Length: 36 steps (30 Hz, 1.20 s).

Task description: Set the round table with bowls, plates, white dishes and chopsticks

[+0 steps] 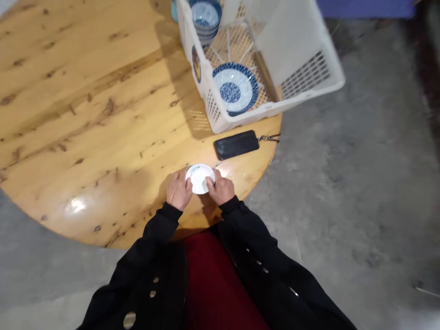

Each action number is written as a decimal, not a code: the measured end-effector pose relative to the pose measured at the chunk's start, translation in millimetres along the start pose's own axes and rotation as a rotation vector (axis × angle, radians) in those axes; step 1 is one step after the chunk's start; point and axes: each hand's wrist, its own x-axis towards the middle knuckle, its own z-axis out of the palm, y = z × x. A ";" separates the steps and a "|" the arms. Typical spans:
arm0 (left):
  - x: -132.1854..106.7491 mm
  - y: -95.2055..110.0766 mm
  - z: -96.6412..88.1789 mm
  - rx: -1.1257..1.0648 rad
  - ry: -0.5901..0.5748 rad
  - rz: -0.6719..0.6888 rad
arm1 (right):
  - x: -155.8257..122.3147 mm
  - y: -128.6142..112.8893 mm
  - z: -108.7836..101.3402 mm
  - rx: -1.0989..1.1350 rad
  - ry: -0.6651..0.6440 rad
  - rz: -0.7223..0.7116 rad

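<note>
A small round white dish (198,178) is held between my two hands, over the near edge of the wooden table. My left hand (179,190) grips its left rim with the thumb on top. On the opposite side my right hand (221,187) closes on the rim, its thumb over the dish. The fingers beneath the dish are hidden. Just beyond my right hand lies a black phone (237,145) with a cord strap at its right end.
A white plastic basket (247,120) stands at the table's right edge. Inside are a blue-and-white plate (231,89) and a stack of blue-and-white bowls (205,20). The round wooden table (85,137) ends close to my body, with grey floor (343,192) to the right.
</note>
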 end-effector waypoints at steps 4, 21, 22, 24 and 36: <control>2.5 -0.8 5.6 0.029 0.072 -0.015 | 10.0 -5.8 -17.3 0.007 -0.139 0.006; 4.0 -11.8 13.2 0.110 0.189 -0.079 | 30.4 -7.1 -31.6 0.061 -0.278 -0.160; 3.9 -11.8 12.7 0.114 0.186 -0.082 | 31.0 -7.1 -31.1 0.057 -0.279 -0.163; 3.4 -12.1 11.6 0.127 0.187 -0.088 | 32.1 -6.7 -30.2 0.052 -0.285 -0.170; 14.4 -11.9 28.0 -0.027 0.187 -0.143 | 35.0 -5.9 -23.7 0.315 -0.342 -0.029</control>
